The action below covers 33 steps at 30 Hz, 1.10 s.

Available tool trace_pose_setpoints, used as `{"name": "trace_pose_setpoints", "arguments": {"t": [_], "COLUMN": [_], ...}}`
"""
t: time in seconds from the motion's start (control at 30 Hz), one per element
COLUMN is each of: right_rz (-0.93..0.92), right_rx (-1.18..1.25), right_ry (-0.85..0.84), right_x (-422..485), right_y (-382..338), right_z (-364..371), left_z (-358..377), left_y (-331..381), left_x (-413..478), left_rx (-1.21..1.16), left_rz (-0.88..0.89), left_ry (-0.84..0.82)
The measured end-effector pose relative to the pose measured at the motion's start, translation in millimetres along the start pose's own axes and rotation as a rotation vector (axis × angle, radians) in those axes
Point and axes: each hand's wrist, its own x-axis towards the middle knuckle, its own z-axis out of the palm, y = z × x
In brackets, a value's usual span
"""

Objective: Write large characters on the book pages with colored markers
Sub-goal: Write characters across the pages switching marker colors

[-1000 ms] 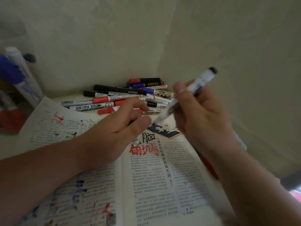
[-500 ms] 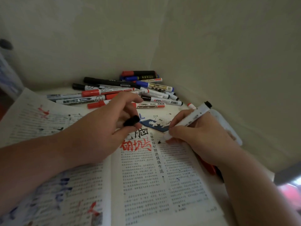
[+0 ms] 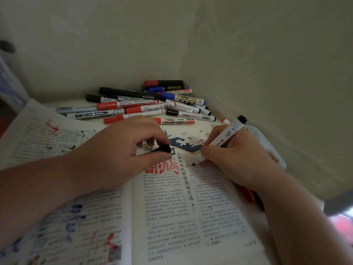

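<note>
Right hand lowered marker onto book; left hand pinches cap.

One open book, one black cap, one white marker, roughly fifteen piled markers.

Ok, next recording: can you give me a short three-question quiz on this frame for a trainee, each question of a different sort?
1. True or false: the right hand holds a white marker with its tip down on the right page of the book.
2. What does the left hand pinch? A) a red marker B) a black cap C) a page corner
3. Fill in: the pile of markers lies ___ the book, near the wall.

Key: 1 true; 2 B; 3 beyond.
</note>
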Motion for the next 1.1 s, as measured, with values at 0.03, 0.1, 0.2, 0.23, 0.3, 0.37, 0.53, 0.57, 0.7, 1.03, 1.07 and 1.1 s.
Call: {"name": "trace_pose_setpoints", "arguments": {"t": [0.03,0.1,0.2,0.23,0.3,0.37,0.53,0.57,0.7,1.03,1.07,1.1], "right_rz": [0.007,0.015,0.022,0.022,0.026,0.026,0.021,0.021,0.003,-0.016,-0.017,-0.020], "right_rx": [-0.003,-0.016,-0.029,-0.028,-0.030,-0.037,0.115,0.150,0.034,-0.077,-0.062,-0.052], "right_ry": [0.005,0.013,0.024,0.027,0.038,0.036,0.063,0.088,0.088,0.047,0.025,0.001], "right_x": [0,0,-1,-1,-1,-1,-2,-3,-3,0,-1,-2], "right_y": [0,0,-1,-1,-2,-2,1,2,5,5,5,4], "right_z": [-1,-1,-1,0,-1,-1,-5,-6,-9,-13,-14,-15], "left_z": [0,1,3,3,3,3,5,6,7,9,9,10], "left_y": [-1,-2,-4,-4,-4,-4,-8,-9,-12,-17,-17,-17], "left_x": [0,0,0,0,-1,-1,-1,-1,-1,0,0,0], "left_rx": [-0.007,-0.026,-0.042,-0.037,-0.020,-0.013,-0.022,-0.024,-0.017,-0.001,-0.006,-0.012], "left_rz": [0.004,0.003,-0.001,-0.007,-0.019,-0.016,-0.011,-0.013,-0.025,0.007,0.009,0.008], "left_ry": [0.001,-0.002,-0.016,-0.021,-0.043,-0.070,-0.108,-0.108,-0.098,-0.058,-0.054,-0.050]}}
